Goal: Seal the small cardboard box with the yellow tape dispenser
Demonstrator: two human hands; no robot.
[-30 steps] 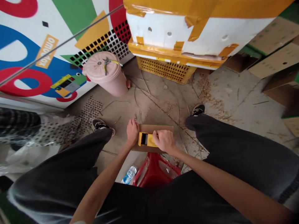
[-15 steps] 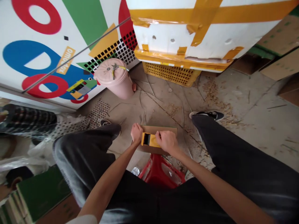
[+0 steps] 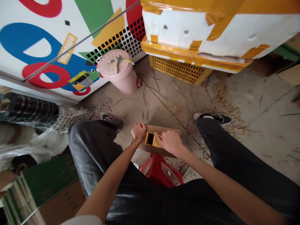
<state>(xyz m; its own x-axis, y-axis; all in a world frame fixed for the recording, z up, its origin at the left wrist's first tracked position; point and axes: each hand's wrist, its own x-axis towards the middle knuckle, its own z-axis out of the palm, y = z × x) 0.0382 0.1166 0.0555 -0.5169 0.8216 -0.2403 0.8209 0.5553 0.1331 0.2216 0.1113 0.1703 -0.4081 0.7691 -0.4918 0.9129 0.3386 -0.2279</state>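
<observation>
The left hand (image 3: 138,131) is clamped on the left edge of a carton (image 3: 169,129), apparently to steady it on the concrete floor (image 3: 253,93), while the right hand (image 3: 170,143) closes over a yellow tape dispenser (image 3: 152,139) resting near that edge.

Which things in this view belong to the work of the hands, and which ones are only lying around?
In the work: the left hand holding the edge of the cardboard sheet; the right hand on the yellow box-shaped object.

Lying around: the pink lidded bin, the yellow plastic crate, the red plastic stool.
</observation>
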